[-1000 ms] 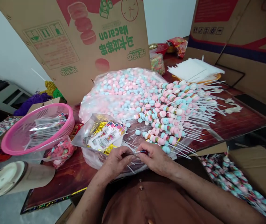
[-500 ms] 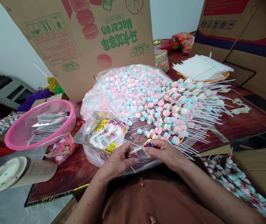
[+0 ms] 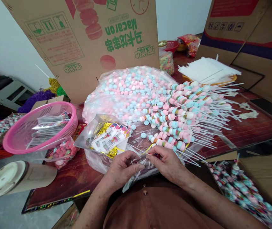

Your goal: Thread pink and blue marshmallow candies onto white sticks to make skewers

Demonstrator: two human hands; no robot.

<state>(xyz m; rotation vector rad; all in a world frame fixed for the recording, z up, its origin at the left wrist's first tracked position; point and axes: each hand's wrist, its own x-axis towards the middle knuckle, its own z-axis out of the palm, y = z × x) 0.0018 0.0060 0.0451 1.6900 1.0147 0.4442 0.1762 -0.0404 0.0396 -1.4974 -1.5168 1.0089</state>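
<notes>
Close to the table's front edge, my left hand and my right hand face each other with fingertips pinched. Between them is a clear plastic wrapper, its lower end hanging toward my shirt. A dark red and blue printed bit of it shows at my right fingertips. Thin white sticks lie by my left fingertips; whether that hand grips one too, I cannot tell. Just beyond, an opened pouch holds printed labels and gold twist ties. Skewers of pastel candies lie piled beyond my right hand.
A big clear bag of pink, blue and white candies fills the middle. Left are a pink basket of wrappers and a lidded paper cup. A carton stands behind; wrapped skewers lie in a box at lower right.
The wrapper was stretched flat between my hands; now it is bunched, with its end hanging lower. My right hand has shifted slightly down and my fingertips are turned inward.
</notes>
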